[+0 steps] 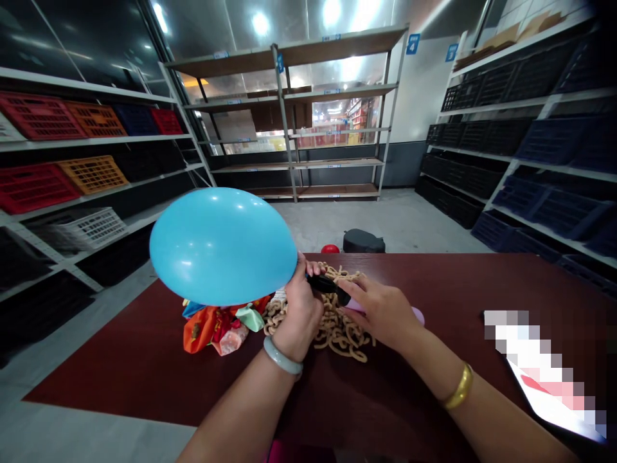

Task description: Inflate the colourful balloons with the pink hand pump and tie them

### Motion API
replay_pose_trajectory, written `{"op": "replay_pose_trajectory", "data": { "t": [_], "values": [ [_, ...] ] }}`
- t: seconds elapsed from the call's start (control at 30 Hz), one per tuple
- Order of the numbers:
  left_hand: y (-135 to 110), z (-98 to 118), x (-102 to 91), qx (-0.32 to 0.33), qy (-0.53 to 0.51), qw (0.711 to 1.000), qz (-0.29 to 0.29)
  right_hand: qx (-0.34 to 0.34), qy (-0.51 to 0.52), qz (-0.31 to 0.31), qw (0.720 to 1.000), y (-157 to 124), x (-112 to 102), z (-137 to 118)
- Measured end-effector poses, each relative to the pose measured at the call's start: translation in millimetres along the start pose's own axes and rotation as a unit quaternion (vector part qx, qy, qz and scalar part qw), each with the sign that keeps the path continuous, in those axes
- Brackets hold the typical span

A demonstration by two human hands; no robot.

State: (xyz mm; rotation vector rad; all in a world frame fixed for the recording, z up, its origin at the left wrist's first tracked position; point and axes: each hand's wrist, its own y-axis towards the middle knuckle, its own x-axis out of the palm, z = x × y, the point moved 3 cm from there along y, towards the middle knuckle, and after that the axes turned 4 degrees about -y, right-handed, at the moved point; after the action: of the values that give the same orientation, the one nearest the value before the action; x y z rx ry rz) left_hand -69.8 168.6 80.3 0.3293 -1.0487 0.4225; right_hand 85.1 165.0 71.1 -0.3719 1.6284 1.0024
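A blue balloon (223, 246) held at its neck, a pump (356, 305) lined up with it

The blue balloon, rounded and taut, is held above the left half of the table (434, 283), hiding the far-left corner from this view. The left hand (303, 299) has its fingers curled narrowly around the neck, beside the black nozzle (322, 283), probably to stop air slipping out; whether the neck fits over the tip is hidden.

The right hand (378, 308) has its fingers wrapped around the pump (lilac behind, black in front), which points left, seemingly to align the two.

Below the hands, toward the far edge, tan looped strands (337, 331) lie heaped; beside them, nearer the left edge, are limp colourful pieces (200, 328), perhaps grouped there within reach. A phone (535, 370) lies toward the near-right corner, presumably clear of the arms.
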Motion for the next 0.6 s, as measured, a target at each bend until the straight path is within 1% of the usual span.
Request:
{"op": "replay_pose_trajectory", "data": {
  "t": [0.1,0.13,0.17,0.23,0.3,0.37,0.43,0.5,0.53,0.57,0.6],
  "values": [
    [13.6,23.5,-7.0,0.038,-0.021,0.999,0.005,0.024,-0.021,0.0,0.999,0.0,-1.9,13.6],
    [18.3,31.9,-10.7,0.057,-0.024,0.998,0.013,0.042,-0.033,0.002,0.999,0.3,-2.6,21.5],
    [22.4,38.1,-14.3,0.062,-0.018,0.998,0.02,0.066,-0.047,0.005,0.997,0.6,-3.4,30.5],
    [27.6,43.8,-20.1,0.063,-0.009,0.998,0.028,0.123,-0.078,0.012,0.989,1.1,-4.2,50.4],
    [28.2,39.6,-22.5,0.049,0.004,0.998,0.026,0.179,-0.106,-0.003,0.978,0.2,-1.4,69.7],
    [25.1,29.2,-21.3,0.027,0.042,0.999,0.015,0.221,-0.123,-0.049,0.966,-2.6,6.4,86.3],
    [20.6,18.6,-18.5,0.015,0.099,0.995,0.001,0.249,-0.126,-0.101,0.955,-7.2,16.9,100.0],
    [16.1,11.1,-16.4,0.022,0.159,0.987,-0.012,0.271,-0.125,-0.134,0.945,-11.5,24.7,110.2],
    [14.0,8.3,-16.0,0.032,0.187,0.982,-0.021,0.279,-0.126,-0.139,0.942,-12.6,26.2,113.4],
    [11.8,5.5,-16.0,0.04,0.217,0.975,-0.035,0.281,-0.126,-0.13,0.943,-12.3,25.3,114.5],
    [9.4,2.1,-16.3,0.042,0.249,0.966,-0.054,0.274,-0.121,-0.103,0.948,-10.5,22.1,113.1]
  ]
}}
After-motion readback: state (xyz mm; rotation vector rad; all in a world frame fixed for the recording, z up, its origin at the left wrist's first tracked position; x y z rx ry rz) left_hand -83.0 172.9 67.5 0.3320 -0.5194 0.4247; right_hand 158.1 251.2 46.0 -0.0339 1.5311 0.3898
